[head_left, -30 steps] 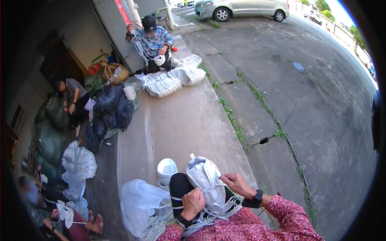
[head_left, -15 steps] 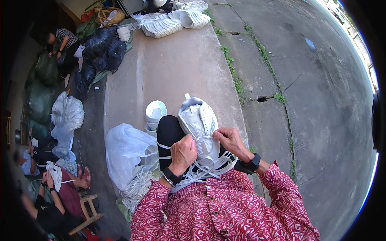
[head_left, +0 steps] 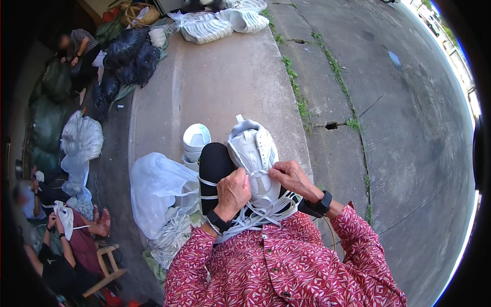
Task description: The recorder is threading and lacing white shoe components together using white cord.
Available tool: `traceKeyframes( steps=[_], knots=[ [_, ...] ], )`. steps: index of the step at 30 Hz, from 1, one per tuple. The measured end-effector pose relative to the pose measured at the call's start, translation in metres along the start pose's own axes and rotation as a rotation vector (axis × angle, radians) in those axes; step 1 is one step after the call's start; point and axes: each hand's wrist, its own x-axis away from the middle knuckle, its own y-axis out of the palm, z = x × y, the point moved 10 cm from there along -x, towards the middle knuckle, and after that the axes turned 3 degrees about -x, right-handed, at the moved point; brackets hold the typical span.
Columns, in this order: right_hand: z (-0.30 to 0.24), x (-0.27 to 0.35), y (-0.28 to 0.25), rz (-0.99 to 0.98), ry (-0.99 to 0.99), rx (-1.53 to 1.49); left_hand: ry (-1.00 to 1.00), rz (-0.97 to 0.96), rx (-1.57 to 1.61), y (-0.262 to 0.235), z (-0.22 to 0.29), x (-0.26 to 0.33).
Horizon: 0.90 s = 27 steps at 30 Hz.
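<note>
Pinching a white lace (head_left: 259,173), both hands (head_left: 234,192) (head_left: 292,177) just apart over the white shoe (head_left: 249,146).

A crimson cloth shirt (head_left: 240,279) with a dense pale leaf-like print fills the bottom centre of the frame, small round dark buttons (head_left: 274,269) running down its front. Broad black wristbands (head_left: 324,202) sit behind the bare left hand (head_left: 233,192) and bare right hand (head_left: 293,178). Black fabric trousers (head_left: 213,159) show at mid-frame.

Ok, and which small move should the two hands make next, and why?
Probably a gentle, even outward pull on the lace: the left hand and right hand seem to pinch it from opposite sides, and it crosses the white shoe between them, near the toe.
</note>
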Motion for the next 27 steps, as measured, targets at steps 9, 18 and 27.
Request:
traceKeyframes(
  steps=[9, 18, 27],
  knots=[
    [-0.050, -0.008, 0.015, 0.089, -0.238, 0.703, -0.013, -0.020, 0.009, 0.002, 0.001, 0.004],
    [-0.003, -0.010, 0.003, 0.056, 0.034, 0.082, -0.024, -0.010, 0.025, 0.000, -0.001, 0.013],
    [-0.080, -0.007, -0.005, 0.162, -0.355, 0.658, -0.030, 0.011, 0.079, -0.004, -0.007, 0.016]
  ],
)
